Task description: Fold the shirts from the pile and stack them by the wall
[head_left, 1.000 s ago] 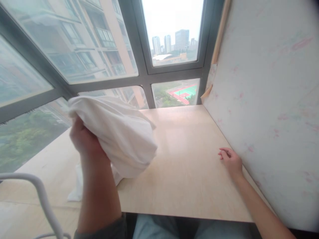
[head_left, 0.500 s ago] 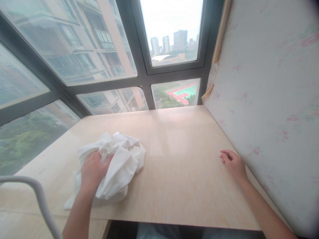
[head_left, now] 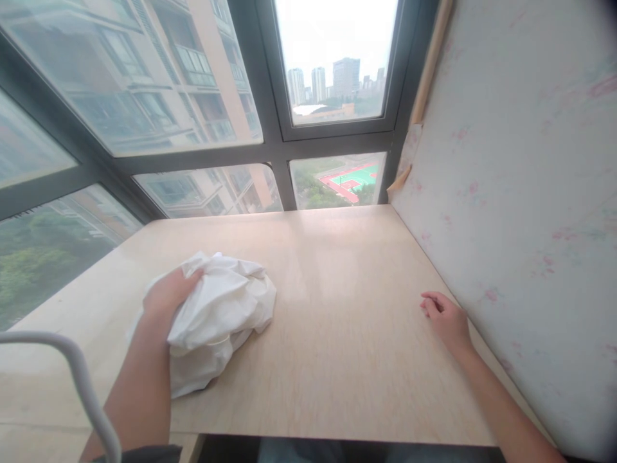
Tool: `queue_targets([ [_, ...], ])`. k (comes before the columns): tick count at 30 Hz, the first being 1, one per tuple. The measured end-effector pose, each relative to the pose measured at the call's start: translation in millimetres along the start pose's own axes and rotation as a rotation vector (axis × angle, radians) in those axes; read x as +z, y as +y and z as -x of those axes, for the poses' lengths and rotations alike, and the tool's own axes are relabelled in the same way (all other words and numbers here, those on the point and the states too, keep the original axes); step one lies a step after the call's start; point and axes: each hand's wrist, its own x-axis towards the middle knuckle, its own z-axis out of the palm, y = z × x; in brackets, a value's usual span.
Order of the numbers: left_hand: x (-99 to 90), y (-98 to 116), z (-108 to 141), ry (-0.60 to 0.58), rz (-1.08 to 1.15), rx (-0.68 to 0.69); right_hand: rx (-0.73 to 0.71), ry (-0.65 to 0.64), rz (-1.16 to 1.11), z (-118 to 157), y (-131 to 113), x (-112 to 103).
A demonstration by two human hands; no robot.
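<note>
A crumpled white cloth (head_left: 224, 315) lies bunched on the left half of the pale wooden desktop (head_left: 332, 347). My left hand (head_left: 168, 289) grips its left side, thumb on top, with the other fingers hidden in the folds. Over by the papered wall, my right hand (head_left: 446, 315) rests on the desktop with its fingers curled and pressed together. Whether anything small sits inside those curled fingers cannot be made out.
Dark-framed windows (head_left: 274, 138) close off the back and left of the desktop. A floral-papered wall (head_left: 501, 212) runs along the right. At the lower left a grey-white curved tube (head_left: 72, 363) rises in front of the desktop.
My left hand has shifted slightly left and up, turning over with the cloth, whose folds have changed shape. My right hand stays curled in nearly the same place.
</note>
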Motion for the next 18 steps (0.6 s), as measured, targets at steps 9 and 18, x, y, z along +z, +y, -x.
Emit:
queue_targets([
  [9,17.6,1,-5,-0.103,-0.135,-0.165,0.018,0.002,-0.058,-1,-3,0],
  [18,-13.7,7,50,0.101,-0.208,-0.008,0.021,0.009,-0.073,1,-6,0],
])
